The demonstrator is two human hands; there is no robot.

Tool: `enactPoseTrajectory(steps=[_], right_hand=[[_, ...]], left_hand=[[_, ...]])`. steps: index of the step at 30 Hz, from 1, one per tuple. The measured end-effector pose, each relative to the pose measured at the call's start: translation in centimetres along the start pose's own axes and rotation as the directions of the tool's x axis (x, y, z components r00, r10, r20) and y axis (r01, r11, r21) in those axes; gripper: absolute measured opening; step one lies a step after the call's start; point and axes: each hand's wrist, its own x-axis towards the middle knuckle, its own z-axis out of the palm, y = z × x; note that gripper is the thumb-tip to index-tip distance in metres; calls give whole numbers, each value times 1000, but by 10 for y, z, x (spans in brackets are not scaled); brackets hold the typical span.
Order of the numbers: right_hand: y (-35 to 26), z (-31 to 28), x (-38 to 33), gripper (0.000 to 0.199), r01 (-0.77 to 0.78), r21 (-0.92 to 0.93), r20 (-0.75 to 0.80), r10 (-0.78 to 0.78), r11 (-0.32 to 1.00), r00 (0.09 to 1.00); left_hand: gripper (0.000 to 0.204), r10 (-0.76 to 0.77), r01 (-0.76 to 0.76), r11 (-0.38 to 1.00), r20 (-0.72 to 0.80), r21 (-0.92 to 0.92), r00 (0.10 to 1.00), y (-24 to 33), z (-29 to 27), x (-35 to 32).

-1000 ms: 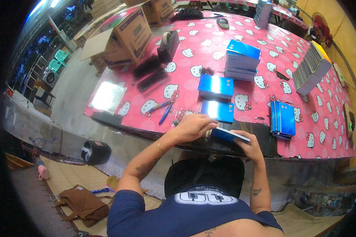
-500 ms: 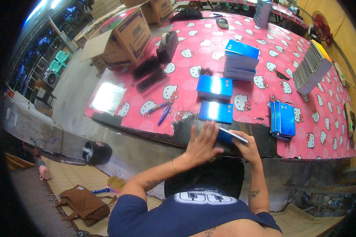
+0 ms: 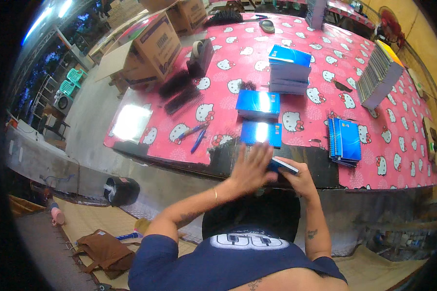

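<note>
Cardboard boxes (image 3: 154, 52) stand far left, with green chairs (image 3: 75, 76) left of them; a black bin (image 3: 126, 191) and brown bag (image 3: 106, 251) rest near left.

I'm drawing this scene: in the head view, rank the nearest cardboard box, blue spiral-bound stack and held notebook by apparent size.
1. Nearest cardboard box
2. Blue spiral-bound stack
3. Held notebook, visible part only

Grey floor (image 3: 94, 123) spreads at left, a yellow wall (image 3: 416, 39) at right.
</note>
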Motion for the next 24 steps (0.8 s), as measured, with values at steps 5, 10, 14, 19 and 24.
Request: enactPoseTrajectory(steps=[5,10,14,19,24], right_hand=[[8,0,-1,33,9,40,21,-10,999,1000],[13,6,1,36,76,56,-49,-73,996,996],[-7,0,-2,37,-59,-64,21,60,996,998],[18,2,-1,38,28,32,-4,-28,999,1000],[15,1,-3,39,-109,31,44,108,994,993]], left_hand=[[98,-4,4,1000,25,-6,1000,-1,-8,18],[95,186,-168,951,45,-259,982,30,5,-43],[97,97,-100,994,-78,-41,992,8,-12,27],[96,129,-134,972,-36,-193,991,32,-3,-5],[95,163,-163,941,-24,-298,986,32,0,-12]])
